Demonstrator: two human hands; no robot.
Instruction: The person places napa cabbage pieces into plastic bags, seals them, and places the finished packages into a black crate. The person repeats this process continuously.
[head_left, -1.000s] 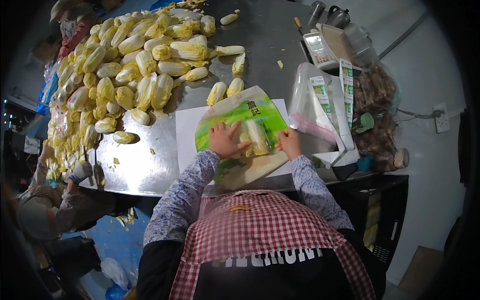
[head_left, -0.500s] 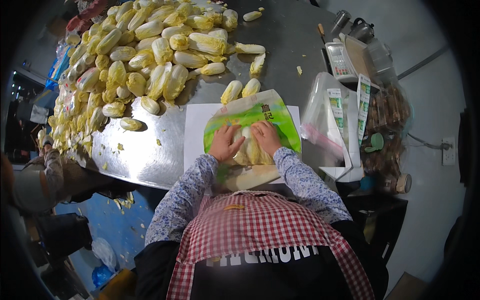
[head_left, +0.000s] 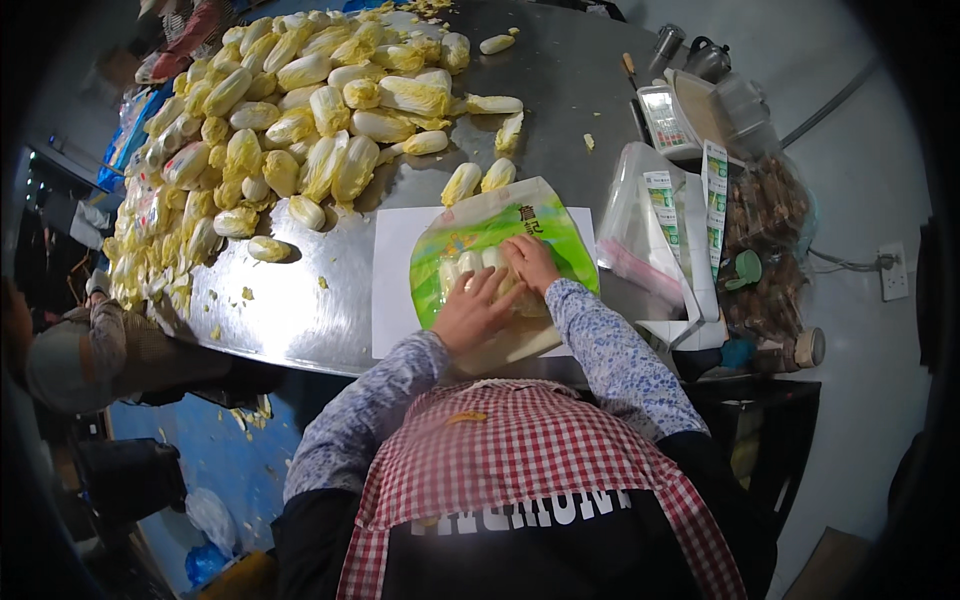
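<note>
A green and white printed plastic bag (head_left: 565,235) lies flat in front of me, with several small napa cabbages (head_left: 468,262) showing through its clear middle. My left hand (head_left: 478,312) rests across the near part of the bag, fingers spread over the cabbages. Along the bag's right side, my right hand (head_left: 532,262) lies with its fingers stretched over the cabbage tops, partly hiding them. Both hands touch the bag. Beneath it is a white sheet (head_left: 393,290) on the metal table (head_left: 330,325). Two loose napa cabbages (head_left: 480,180) lie just beyond the bag.
A large heap of napa cabbages (head_left: 320,110) covers the table's far left. At right are clear plastic bags (head_left: 630,215), strips of labels (head_left: 715,190), a scale (head_left: 665,120), a kettle (head_left: 708,62) and packed brown goods (head_left: 765,205). Another person's hand (head_left: 98,284) shows at far left.
My left hand has slid nearer to me and right, uncovering more cabbage tops in the bag. My right hand stays by the bag's right side. The whole view has shifted slightly.
</note>
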